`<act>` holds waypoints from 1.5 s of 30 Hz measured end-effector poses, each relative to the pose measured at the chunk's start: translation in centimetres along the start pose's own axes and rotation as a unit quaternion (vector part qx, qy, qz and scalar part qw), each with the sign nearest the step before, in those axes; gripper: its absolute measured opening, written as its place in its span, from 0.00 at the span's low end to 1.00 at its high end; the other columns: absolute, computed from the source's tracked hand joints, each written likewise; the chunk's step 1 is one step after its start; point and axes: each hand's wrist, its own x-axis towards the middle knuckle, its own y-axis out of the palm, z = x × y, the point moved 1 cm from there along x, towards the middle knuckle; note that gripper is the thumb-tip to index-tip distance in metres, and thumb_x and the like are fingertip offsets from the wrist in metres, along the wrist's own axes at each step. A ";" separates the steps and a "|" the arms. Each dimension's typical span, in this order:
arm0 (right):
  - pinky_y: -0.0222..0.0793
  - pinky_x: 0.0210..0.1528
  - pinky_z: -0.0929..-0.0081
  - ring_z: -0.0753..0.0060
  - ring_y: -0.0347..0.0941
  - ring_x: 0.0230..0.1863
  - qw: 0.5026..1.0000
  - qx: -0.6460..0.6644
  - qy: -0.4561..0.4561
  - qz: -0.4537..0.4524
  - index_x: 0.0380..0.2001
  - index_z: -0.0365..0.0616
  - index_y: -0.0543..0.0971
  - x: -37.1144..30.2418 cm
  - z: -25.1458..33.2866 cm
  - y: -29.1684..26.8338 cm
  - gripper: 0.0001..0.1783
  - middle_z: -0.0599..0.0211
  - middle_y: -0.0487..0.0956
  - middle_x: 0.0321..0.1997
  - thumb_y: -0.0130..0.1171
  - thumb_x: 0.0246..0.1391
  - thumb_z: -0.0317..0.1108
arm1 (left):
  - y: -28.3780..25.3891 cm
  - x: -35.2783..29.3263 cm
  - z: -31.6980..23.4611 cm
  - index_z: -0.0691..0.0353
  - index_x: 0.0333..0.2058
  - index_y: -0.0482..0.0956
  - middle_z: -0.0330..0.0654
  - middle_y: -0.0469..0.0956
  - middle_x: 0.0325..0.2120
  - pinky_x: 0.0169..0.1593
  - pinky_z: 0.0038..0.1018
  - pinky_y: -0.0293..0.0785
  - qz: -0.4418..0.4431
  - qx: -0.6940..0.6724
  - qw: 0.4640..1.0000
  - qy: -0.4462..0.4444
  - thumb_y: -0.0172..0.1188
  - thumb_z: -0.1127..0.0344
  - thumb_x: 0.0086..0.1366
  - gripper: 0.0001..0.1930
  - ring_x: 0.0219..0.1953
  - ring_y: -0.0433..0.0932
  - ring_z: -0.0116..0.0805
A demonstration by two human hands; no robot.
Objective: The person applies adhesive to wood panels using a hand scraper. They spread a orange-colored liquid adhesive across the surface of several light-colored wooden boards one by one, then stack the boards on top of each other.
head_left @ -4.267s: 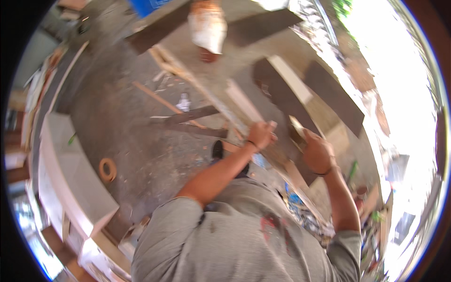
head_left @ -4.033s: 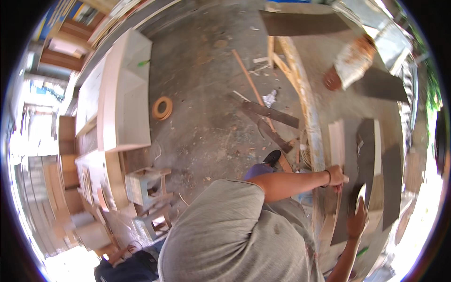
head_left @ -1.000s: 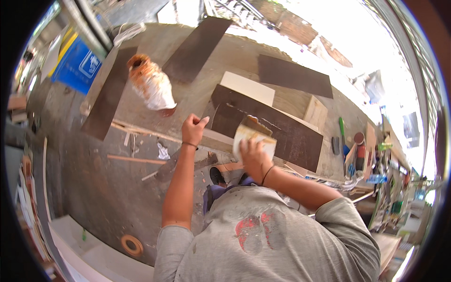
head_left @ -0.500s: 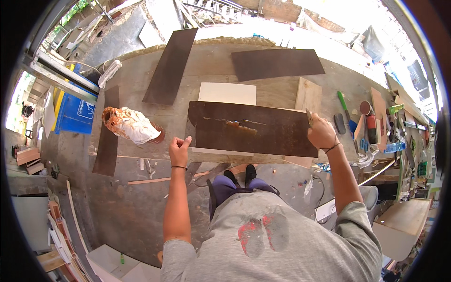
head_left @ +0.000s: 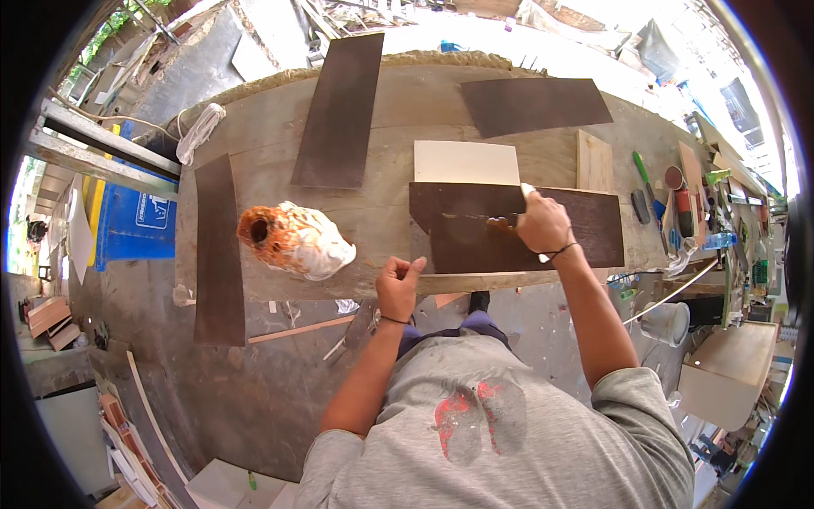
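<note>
A dark brown sheet [head_left: 462,242] lies across the bench, with a shiny amber glue-like puddle [head_left: 500,224] near its middle. My right hand [head_left: 544,225] is closed over the sheet, just right of the puddle, on a thin flat scraper [head_left: 527,190]; only its pale end shows past the fingers. At the sheet's near left corner is my left hand [head_left: 398,287], fingers curled and thumb tip against or just beside the corner. Whether it pinches anything is hidden. A container [head_left: 301,242], coated white and orange-brown with a dark opening, lies left of this hand.
More dark sheets lie at the bench's left edge [head_left: 219,254], far left [head_left: 339,110] and far right [head_left: 538,106]. A white panel [head_left: 466,161] and a wooden piece [head_left: 595,159] sit behind the working sheet. Tools, including a green-handled one [head_left: 640,165], cluster at right. A blue bin [head_left: 136,222] stands left.
My right hand has moved left over the sheet, from its right end to near the puddle. The whole view has shifted. My left hand stays at the near left corner.
</note>
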 end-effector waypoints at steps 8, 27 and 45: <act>0.74 0.34 0.59 0.49 0.78 0.29 0.990 -0.002 -0.132 0.042 0.30 0.33 0.74 0.2 12.8 2.6 0.13 0.45 0.78 0.24 0.50 0.43 0.33 | -2.2 0.7 0.1 0.62 0.26 0.74 0.34 0.73 0.19 0.25 0.17 0.66 0.153 -0.153 0.975 -0.057 0.63 0.67 0.58 0.08 0.21 0.69 0.19; 0.75 0.38 0.68 0.49 0.71 0.46 0.966 -0.142 -0.217 0.002 0.52 0.33 0.67 -13.1 13.7 6.4 0.27 0.42 0.71 0.47 0.51 0.46 0.31 | -2.4 1.2 2.0 0.65 0.28 0.75 0.37 0.76 0.21 0.25 0.16 0.68 0.175 -0.237 0.952 -0.087 0.60 0.69 0.59 0.06 0.20 0.72 0.21; 0.73 0.35 0.58 0.48 0.77 0.33 0.998 -0.024 -0.061 -0.007 0.31 0.41 0.74 -4.8 8.0 2.8 0.11 0.48 0.78 0.28 0.52 0.39 0.27 | -3.3 1.7 1.4 0.63 0.28 0.77 0.38 0.78 0.22 0.25 0.16 0.65 0.203 -0.225 0.942 -0.144 0.61 0.64 0.60 0.08 0.20 0.71 0.20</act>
